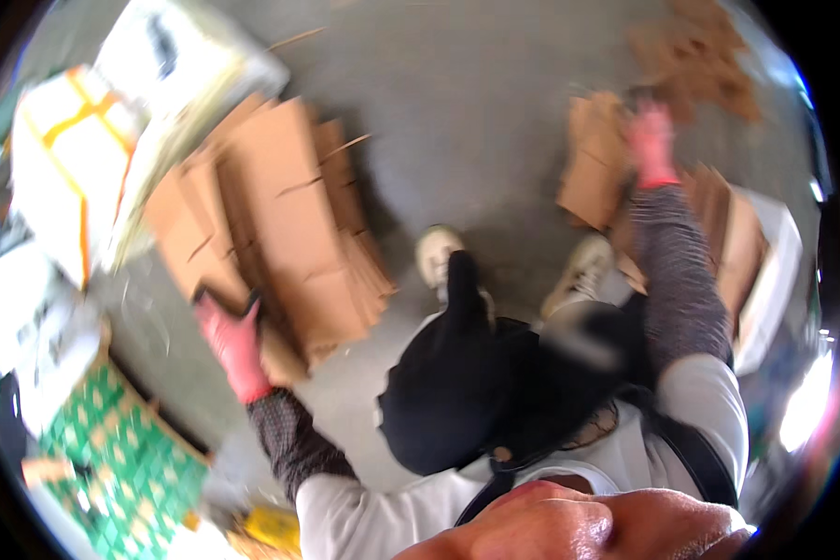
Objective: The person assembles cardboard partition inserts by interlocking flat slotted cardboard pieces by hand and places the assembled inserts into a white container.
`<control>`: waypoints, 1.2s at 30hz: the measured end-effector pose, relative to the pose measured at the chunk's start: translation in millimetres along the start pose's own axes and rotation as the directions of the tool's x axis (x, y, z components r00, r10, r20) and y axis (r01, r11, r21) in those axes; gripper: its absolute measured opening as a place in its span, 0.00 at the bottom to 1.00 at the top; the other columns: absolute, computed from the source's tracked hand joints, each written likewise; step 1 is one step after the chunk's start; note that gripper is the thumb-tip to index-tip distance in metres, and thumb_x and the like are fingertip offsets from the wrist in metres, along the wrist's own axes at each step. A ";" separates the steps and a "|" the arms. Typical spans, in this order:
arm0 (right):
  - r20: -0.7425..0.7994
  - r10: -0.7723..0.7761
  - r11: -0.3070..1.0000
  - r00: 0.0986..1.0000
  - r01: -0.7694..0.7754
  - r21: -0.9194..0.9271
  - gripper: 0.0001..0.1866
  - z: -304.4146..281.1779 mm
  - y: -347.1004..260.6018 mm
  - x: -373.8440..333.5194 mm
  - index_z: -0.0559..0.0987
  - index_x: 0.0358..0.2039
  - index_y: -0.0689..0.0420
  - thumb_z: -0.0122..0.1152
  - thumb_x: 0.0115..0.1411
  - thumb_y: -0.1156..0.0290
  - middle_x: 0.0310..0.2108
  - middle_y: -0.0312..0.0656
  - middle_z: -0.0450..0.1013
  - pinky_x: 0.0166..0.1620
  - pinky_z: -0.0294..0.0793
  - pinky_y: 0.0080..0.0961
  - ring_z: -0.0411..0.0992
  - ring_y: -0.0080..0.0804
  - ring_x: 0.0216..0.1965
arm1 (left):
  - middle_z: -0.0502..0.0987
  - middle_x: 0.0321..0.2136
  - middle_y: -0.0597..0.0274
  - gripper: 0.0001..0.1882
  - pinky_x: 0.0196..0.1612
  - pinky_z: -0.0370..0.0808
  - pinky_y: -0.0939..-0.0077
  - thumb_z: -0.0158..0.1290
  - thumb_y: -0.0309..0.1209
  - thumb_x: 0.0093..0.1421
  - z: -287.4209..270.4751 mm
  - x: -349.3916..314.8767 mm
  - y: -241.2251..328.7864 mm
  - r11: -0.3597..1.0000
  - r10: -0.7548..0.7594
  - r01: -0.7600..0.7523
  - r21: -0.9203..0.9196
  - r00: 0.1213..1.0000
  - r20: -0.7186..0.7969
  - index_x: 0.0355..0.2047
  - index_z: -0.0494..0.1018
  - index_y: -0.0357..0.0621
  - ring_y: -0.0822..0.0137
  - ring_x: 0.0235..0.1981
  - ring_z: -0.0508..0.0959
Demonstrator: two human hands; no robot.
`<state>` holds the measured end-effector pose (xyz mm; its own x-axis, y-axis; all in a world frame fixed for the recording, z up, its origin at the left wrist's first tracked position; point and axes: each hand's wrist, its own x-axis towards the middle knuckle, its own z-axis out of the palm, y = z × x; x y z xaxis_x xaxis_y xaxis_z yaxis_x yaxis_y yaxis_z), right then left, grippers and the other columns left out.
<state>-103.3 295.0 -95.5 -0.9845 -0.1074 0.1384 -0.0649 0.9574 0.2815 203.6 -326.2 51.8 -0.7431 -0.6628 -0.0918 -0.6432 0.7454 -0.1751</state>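
Note:
My left hand (231, 343), in a pink glove with dark fingertips, is at the near left edge of a stack of flattened cardboard boxes (285, 201). Its thumb and fingers are apart against the cardboard. Out to the right, my right hand (651, 142), gloved the same way, is at the right edge of a smaller bundle of flattened cardboard (593, 154). Its fingers look closed over that edge, though motion blurs them and the tips are partly hidden. More brown cardboard (709, 210) leans beneath and beside my right forearm.
White packages, one with orange strapping (75, 140), lie at the far left. A green patterned woven sack (126, 457) is at the near left. Brown cardboard pieces (695, 61) lie at the far right. My shoes (439, 252) stand on the grey floor (481, 121) between the stacks.

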 end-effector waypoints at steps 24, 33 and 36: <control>0.032 0.067 0.648 0.997 -0.067 0.758 0.23 -107.6 -140.5 -37.0 0.68 0.48 0.56 0.58 0.49 0.73 0.43 0.47 0.69 0.42 0.70 0.36 0.68 0.49 0.44 | 0.73 0.38 0.56 0.28 0.37 0.73 0.63 0.55 0.38 0.50 105.9 12.2 373.7 0.676 0.699 -0.636 -0.371 0.713 0.053 0.51 0.61 0.49 0.56 0.37 0.76; 0.047 -0.454 0.833 0.890 0.406 0.375 0.26 -118.4 -175.0 -55.9 0.67 0.52 0.44 0.50 0.50 0.73 0.39 0.43 0.67 0.38 0.72 0.32 0.70 0.40 0.37 | 0.71 0.40 0.56 0.26 0.34 0.75 0.66 0.48 0.29 0.52 132.5 -16.6 407.8 0.633 0.763 -0.734 -0.248 0.536 0.361 0.53 0.61 0.52 0.59 0.36 0.76; 0.176 -0.341 0.844 0.924 0.219 0.489 0.31 -71.2 -165.4 -37.4 0.61 0.56 0.47 0.53 0.49 0.75 0.43 0.42 0.66 0.41 0.71 0.33 0.69 0.38 0.42 | 0.71 0.38 0.58 0.24 0.33 0.75 0.67 0.47 0.27 0.52 135.8 -38.1 402.1 0.553 0.799 -0.754 -0.355 0.601 -0.032 0.51 0.62 0.52 0.58 0.34 0.76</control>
<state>-44.1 121.6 -79.6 -0.9157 -0.3786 -0.1349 -0.3498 0.9160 -0.1966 -1.6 -10.9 -148.2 -0.9662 0.1996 -0.1634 0.1394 0.9371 0.3201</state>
